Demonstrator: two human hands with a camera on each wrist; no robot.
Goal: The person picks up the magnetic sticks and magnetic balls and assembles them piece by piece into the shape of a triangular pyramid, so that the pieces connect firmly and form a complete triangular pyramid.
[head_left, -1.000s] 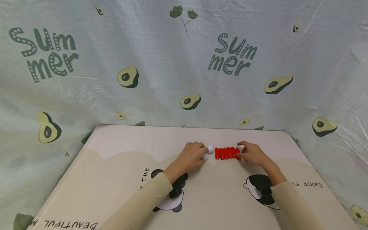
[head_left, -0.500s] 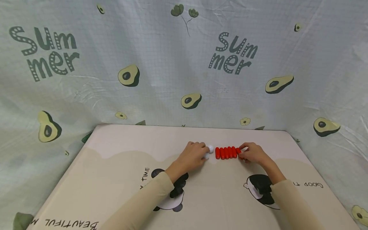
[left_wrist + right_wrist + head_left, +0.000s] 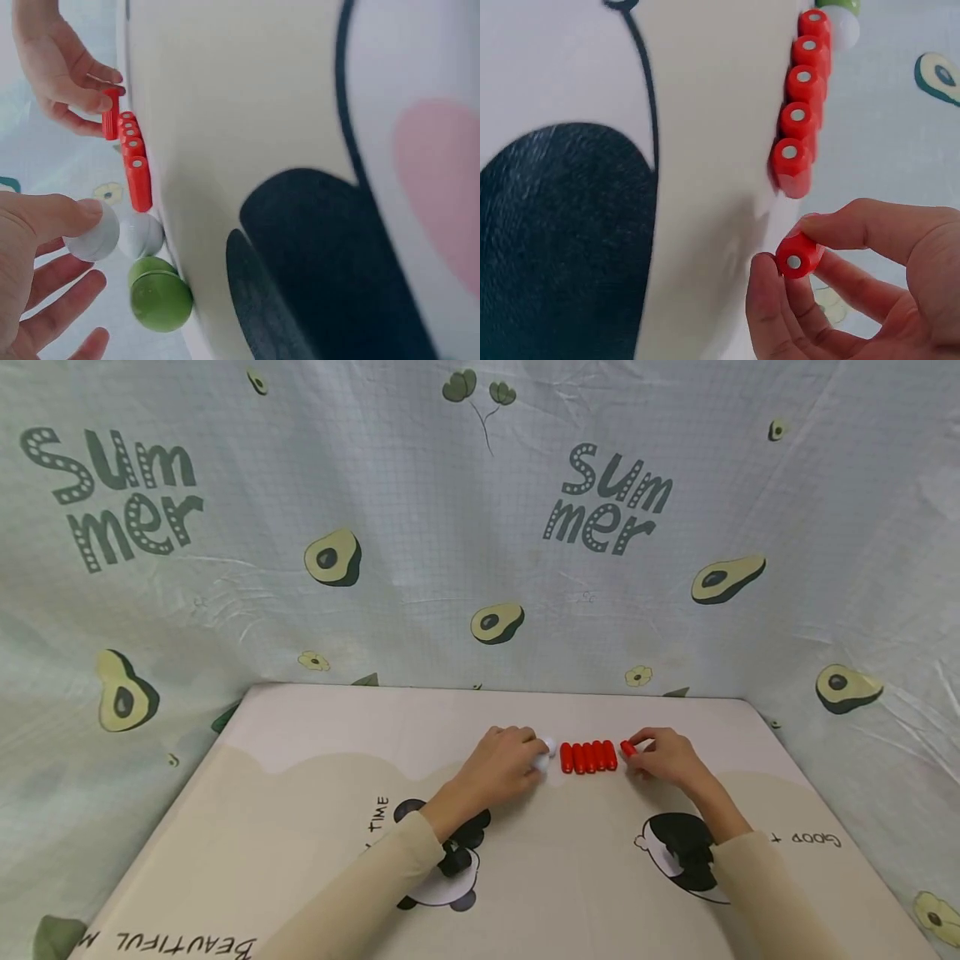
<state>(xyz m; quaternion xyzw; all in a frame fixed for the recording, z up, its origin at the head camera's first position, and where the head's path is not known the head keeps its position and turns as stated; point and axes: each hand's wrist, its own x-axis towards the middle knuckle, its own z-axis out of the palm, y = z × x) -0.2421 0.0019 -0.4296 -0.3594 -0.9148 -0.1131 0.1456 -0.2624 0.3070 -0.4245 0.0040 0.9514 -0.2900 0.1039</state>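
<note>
In the left wrist view my left hand [image 3: 34, 281] pinches a white ball [image 3: 97, 236], the thumb on top of it and the other fingers spread below. Beside it on the table is a second white ball [image 3: 141, 235], followed by green balls [image 3: 161, 301], which the hand hides in the head view. My right hand [image 3: 667, 757] holds a short red rod [image 3: 799, 253] with a silvery dot on its end, between thumb and fingertips. That rod is tilted and apart from a row of several similar red rods [image 3: 588, 757] lying side by side between the hands.
The table [image 3: 570, 877] has a pale cover printed with dark-and-white cartoon figures and lettering. Behind it hangs a light curtain [image 3: 420, 510] with avocado and "summer" prints.
My right hand has drawn the end red rod rightward out of the row and tilted it. The left hand has shifted slightly to the right with its white ball.
</note>
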